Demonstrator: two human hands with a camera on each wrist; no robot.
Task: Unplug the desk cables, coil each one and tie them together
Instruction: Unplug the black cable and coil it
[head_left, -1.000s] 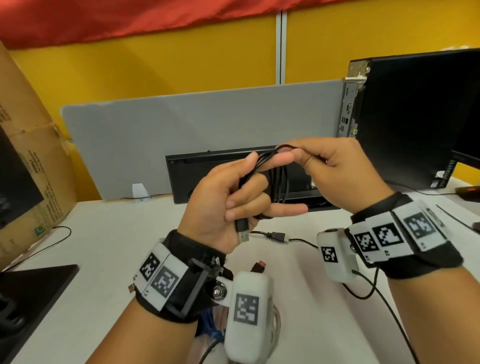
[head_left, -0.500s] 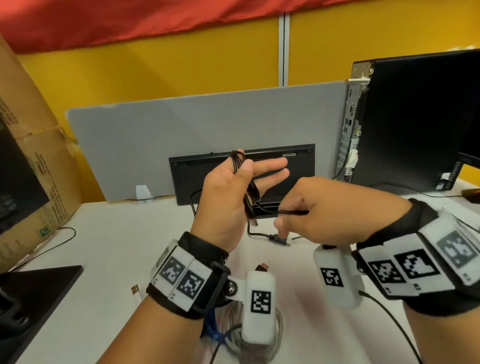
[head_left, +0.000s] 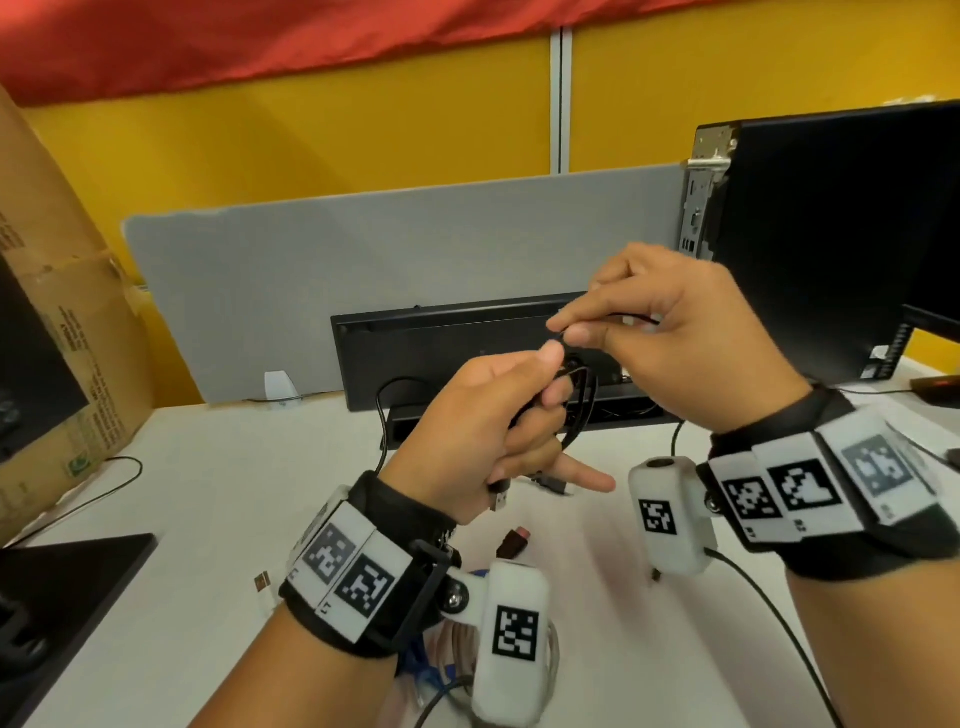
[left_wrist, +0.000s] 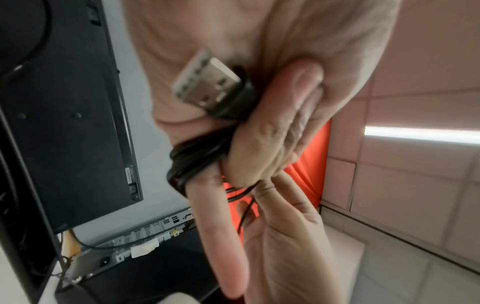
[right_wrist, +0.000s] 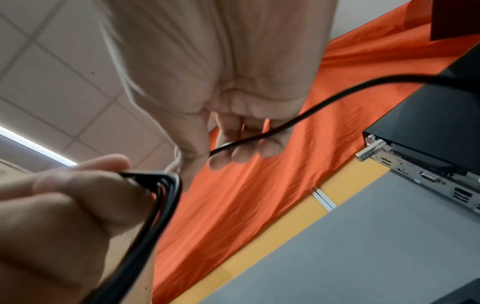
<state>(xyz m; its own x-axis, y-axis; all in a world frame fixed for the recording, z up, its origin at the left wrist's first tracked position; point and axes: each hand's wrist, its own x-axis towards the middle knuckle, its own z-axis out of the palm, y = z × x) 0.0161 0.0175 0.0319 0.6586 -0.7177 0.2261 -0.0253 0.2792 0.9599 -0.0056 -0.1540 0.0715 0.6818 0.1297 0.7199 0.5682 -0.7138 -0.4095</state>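
My left hand (head_left: 543, 382) grips a coil of thin black cable (head_left: 586, 402), thumb on top and fingers curled through the loops. The cable's silver USB plug (left_wrist: 207, 86) sticks out under the palm, seen also as the plug (head_left: 500, 501) below the hand in the head view. Just above the left thumb, my right hand (head_left: 569, 328) pinches the free black strand (right_wrist: 285, 127) between thumb and fingertips. The strand's loose end with a small black plug (head_left: 550, 483) hangs near the desk.
A black monitor back (head_left: 457, 343) stands behind the hands before a grey divider (head_left: 363, 260). A PC tower (head_left: 831, 234) is at right, a cardboard box (head_left: 52, 312) at left. A coiled white and blue bundle (head_left: 452, 649) and a brown plug (head_left: 514, 540) lie on the white desk (head_left: 208, 493).
My right hand has risen from low beside the left hand to above its thumb, carrying the strand over the coil. The left hand's fingers have curled tighter around the loops.
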